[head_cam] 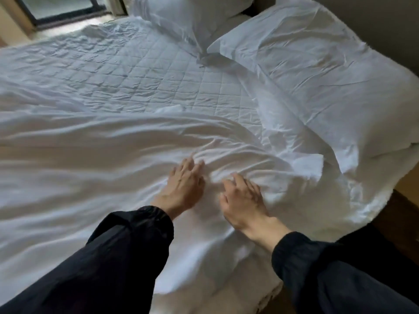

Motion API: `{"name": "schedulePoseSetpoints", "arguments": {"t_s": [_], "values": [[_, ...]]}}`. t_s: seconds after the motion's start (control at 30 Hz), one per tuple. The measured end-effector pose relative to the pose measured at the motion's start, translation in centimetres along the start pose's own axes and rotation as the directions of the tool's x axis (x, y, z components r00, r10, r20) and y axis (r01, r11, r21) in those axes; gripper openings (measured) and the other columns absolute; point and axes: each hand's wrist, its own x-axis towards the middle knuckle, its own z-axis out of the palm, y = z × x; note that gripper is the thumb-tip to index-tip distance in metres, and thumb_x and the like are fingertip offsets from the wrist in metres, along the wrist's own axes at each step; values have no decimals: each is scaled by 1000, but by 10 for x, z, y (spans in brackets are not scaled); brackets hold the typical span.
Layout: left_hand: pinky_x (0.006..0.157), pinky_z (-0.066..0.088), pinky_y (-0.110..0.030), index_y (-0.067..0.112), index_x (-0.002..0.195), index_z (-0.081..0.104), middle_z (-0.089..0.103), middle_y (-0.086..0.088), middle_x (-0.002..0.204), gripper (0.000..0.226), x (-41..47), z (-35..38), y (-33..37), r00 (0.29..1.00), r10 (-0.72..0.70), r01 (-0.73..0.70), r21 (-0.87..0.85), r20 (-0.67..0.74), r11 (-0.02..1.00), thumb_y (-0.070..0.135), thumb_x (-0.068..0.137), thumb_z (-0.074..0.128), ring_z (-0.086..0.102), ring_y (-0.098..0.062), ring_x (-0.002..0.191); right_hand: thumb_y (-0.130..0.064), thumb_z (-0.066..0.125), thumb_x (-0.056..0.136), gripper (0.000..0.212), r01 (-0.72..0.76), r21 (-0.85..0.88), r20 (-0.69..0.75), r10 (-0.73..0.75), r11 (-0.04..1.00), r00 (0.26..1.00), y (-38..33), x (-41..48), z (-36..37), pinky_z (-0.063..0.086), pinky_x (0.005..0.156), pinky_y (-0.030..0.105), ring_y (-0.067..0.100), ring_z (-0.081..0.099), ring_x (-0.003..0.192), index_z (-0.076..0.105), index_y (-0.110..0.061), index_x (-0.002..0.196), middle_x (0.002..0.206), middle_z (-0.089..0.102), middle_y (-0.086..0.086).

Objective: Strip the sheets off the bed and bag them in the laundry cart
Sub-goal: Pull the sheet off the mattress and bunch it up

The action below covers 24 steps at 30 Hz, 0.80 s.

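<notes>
— Black sleeves [127, 252] come in from the bottom edge, one on each arm. What are the hands doing?

— Both lie palm down on the white sheet [90, 173], side by side near the bed's near edge. On the left hand [183, 184] the fingers are spread and pressing into the cloth, tips digging into a fold. On the right hand [242, 200] the fingers are curled, bunching a ridge of sheet under them. Neither has the cloth lifted clear; it is gathered rather than firmly gripped.

— So where does the sheet sit?

— Loose and rumpled over the near half of the bed, with wrinkles fanning out from the hands. Part of it hangs over the near edge, below the right wrist.

— And beyond it?

— Past the sheet's far edge the quilted mattress pad [140, 71] lies bare. To the right a large pillow [317, 71] rests on the mattress, its lower end touching the bunched sheet. A second pillow [192, 17] stands behind it, next to the window [59, 7] at the far left. Blur hides the finer folds.
</notes>
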Motion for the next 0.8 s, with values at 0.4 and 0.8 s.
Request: {"name": "schedulePoseSetpoints", "arguments": {"t_s": [0.4, 0.8], "values": [[112, 19, -47, 23, 149, 20, 25, -11, 153, 60, -300, -15, -176, 783, -585, 577, 102, 213, 810, 27, 94, 43, 24, -29, 140, -34, 47, 94, 42, 437, 89, 421, -432, 895, 798, -207, -141, 109, 37, 101, 39, 29, 47, 119, 44, -15, 132, 128, 48, 7], [85, 23, -38, 25, 92, 55, 59, 0, 92, 27, -489, -20, -290, 957, -230, 193, 204, 175, 960, 26, 67, 64, 52, -27, 96, -40, 56, 89, 78, -57, -91, 362, 87, 994, 928, -334, -209, 190, 23, 106, 55, 34, 41, 126, 13, -12, 147, 132, 50, 12]]}}
